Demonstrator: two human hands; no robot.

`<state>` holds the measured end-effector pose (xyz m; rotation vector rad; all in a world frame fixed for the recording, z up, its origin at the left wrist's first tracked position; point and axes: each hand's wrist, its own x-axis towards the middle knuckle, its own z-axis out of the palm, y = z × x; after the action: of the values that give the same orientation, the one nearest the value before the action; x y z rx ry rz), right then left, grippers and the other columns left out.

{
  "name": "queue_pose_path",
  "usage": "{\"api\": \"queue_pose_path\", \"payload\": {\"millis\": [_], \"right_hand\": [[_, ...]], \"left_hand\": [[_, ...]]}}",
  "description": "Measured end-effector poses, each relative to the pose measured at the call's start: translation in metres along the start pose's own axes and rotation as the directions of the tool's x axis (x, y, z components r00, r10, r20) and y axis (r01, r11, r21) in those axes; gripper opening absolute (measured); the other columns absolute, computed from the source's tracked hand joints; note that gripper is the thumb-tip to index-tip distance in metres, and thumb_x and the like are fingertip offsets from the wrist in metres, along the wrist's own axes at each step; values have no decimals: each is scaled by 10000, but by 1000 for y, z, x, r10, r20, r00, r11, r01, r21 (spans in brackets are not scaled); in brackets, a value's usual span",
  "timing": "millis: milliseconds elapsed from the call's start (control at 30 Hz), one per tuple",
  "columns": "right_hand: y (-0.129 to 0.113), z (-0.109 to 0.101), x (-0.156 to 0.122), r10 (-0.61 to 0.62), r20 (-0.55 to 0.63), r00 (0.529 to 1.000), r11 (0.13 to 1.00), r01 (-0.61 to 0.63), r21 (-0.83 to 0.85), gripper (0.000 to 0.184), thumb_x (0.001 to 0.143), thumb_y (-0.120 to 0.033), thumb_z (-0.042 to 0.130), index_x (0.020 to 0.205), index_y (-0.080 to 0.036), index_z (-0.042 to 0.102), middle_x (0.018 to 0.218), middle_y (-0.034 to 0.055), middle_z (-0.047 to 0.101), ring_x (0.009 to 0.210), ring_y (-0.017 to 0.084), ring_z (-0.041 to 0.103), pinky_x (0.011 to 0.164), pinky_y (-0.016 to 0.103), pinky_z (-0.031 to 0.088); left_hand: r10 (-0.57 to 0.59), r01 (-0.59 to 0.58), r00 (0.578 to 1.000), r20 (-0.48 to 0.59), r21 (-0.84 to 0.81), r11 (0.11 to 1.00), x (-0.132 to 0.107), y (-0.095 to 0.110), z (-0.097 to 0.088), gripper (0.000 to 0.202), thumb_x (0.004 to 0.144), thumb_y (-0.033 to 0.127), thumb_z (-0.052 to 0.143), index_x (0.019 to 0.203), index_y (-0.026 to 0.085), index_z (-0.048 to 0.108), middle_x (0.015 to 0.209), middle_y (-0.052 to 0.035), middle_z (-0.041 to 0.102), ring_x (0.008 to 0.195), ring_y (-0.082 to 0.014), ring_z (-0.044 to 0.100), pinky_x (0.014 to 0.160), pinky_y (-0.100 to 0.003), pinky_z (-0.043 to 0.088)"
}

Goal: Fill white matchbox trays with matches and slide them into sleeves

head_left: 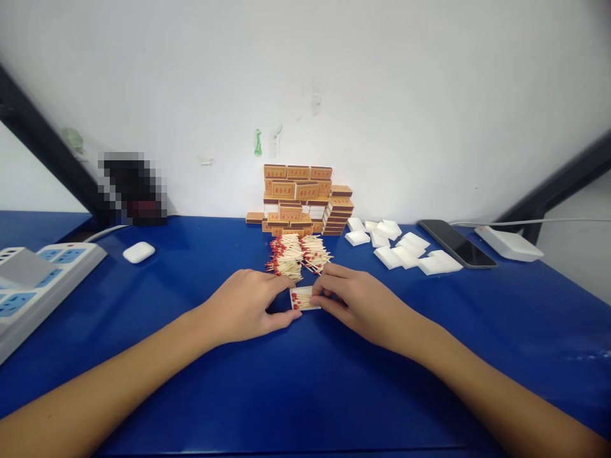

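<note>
"安全火柴" reads on matchboxes (pixel 308 191) along the blue surface's (pixel 286 394) back edge. The right hand (pixel 353 302) hides one end of the white tray (pixel 303 290); whether it pinches matches (pixel 301 299), I cannot tell. The left hand (pixel 248 305) grasps the other end. Between front and back edges, the tray's long axis parallels them, red heads pointing left

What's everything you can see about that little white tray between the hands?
The little white tray is a shallow, open rectangle, seemingly cardboard, lying flat on the blue table. Red-tipped matches partly fill it, heads leftward. The left hand holds its left end; the right hand partly hides its right end, contact there unclear.
</note>
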<state>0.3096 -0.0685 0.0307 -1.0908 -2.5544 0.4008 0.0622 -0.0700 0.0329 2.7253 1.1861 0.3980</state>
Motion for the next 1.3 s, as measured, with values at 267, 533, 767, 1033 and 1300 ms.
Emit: {"api": "queue_pose_path", "payload": {"millis": [267, 533, 767, 1033, 1300], "right_hand": [[-4, 3, 2, 24, -33, 999, 994, -20, 112, 91, 1002, -182, 643, 918, -189, 676, 895, 20, 613, 798, 157, 584, 690, 276, 433], [-4, 3, 2, 9, -45, 999, 997, -5, 82, 128, 1029, -182, 574, 1012, -188, 700, 944, 42, 619, 812, 165, 587, 702, 290, 441], [-1, 1, 0, 23, -34, 999, 997, -20, 74, 105, 1001, -175, 610, 1004, -203, 711, 935, 32, 612, 773, 151, 580, 671, 277, 428], [-2, 1, 2, 53, -16, 998, 996, -52, 68, 84, 968, -158, 647, 928, -198, 709, 831, 2, 594, 721, 138, 543, 623, 271, 373], [0, -1, -1, 41, 13, 999, 999, -42, 31, 19, 954, -207, 708, 972, -210, 710, 828, -9, 612, 700, 133, 542, 609, 267, 347]], "left_hand": [[-8, 8, 1000, 9, -10, 1000, 0, 0, 1, 340, 939, 447, 679, 1162, 193, 710, 680, 16, 649, 572, -168, 609, 542, -275, 372], [-5, 5, 1000, 24, 5, 1000, 0, 0, 1, 332, 943, 447, 674, 1150, 189, 710, 689, 12, 656, 575, -171, 607, 545, -281, 369], [7, -7, 1000, -5, 5, 1000, -1, -1, 4, 361, 939, 446, 686, 1197, 193, 699, 678, 23, 641, 568, -169, 597, 545, -280, 363], [45, -44, 999, -7, 22, 999, -2, -1, 3, 329, 937, 422, 695, 1157, 178, 700, 693, 15, 659, 586, -178, 619, 559, -286, 370], [45, -45, 999, 8, 16, 999, -2, 1, 3, 317, 940, 434, 687, 1130, 181, 702, 705, 12, 668, 593, -173, 625, 555, -279, 372]]}}
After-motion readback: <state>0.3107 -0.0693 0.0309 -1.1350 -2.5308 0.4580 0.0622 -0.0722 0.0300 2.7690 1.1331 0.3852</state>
